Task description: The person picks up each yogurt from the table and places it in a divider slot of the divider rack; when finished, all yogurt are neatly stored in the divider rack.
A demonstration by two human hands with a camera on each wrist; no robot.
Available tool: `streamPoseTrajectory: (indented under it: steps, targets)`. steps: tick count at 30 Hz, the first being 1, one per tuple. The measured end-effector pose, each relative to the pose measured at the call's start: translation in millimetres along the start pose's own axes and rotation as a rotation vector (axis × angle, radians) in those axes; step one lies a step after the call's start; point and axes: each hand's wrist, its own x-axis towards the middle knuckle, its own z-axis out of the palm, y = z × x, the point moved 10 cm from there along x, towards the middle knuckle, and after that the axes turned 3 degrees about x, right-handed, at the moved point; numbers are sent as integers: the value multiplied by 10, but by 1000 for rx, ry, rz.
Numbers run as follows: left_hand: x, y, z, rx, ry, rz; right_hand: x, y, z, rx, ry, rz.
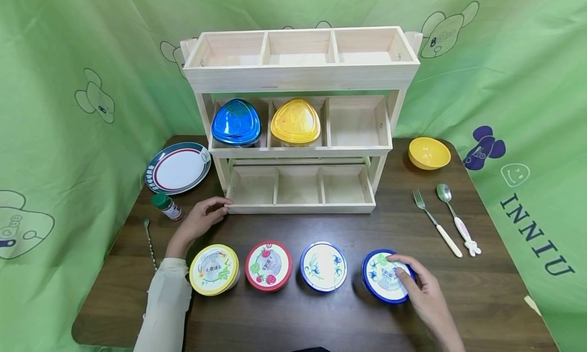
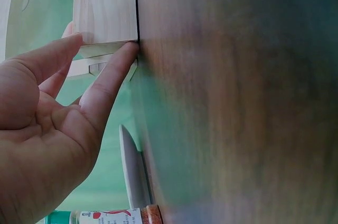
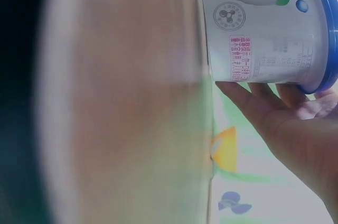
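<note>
Blue-lidded tub (image 1: 379, 274), rightmost of four along the tabletop (image 1: 284, 321), clasped in right grip (image 1: 426, 293); wooden rack (image 1: 300, 79) pinched in left grip (image 1: 202, 220); possible toppling from lopsided pressure at the rim.

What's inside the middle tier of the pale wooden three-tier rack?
Left to right: a rounded-triangular blue-lidded container, a rounded-triangular yellow-lidded container, then a third compartment showing bare wood. Seen from above, both containers hide any contents and the wood beneath them.
</note>
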Motion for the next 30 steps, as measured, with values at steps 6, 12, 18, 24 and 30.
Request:
streamPoseTrajectory:
  steps: [6, 12, 18, 24, 30]
  targets:
    - [1, -21, 8, -17, -8, 2, 21, 48, -282, 70, 73, -9]
    - [9, -28, 10, -29, -15, 5, 0, 62, -540, 124, 117, -7]
    - [3, -12, -2, -27, -15, 8, 70, -40, -803, 103, 163, -8]
    - [7, -1, -2, -22, -9, 9, 214, -249, -968, -79, 200, -8]
    - [-3, -19, 7, -24, -10, 3, 303, -350, -1075, -86, 246, 20]
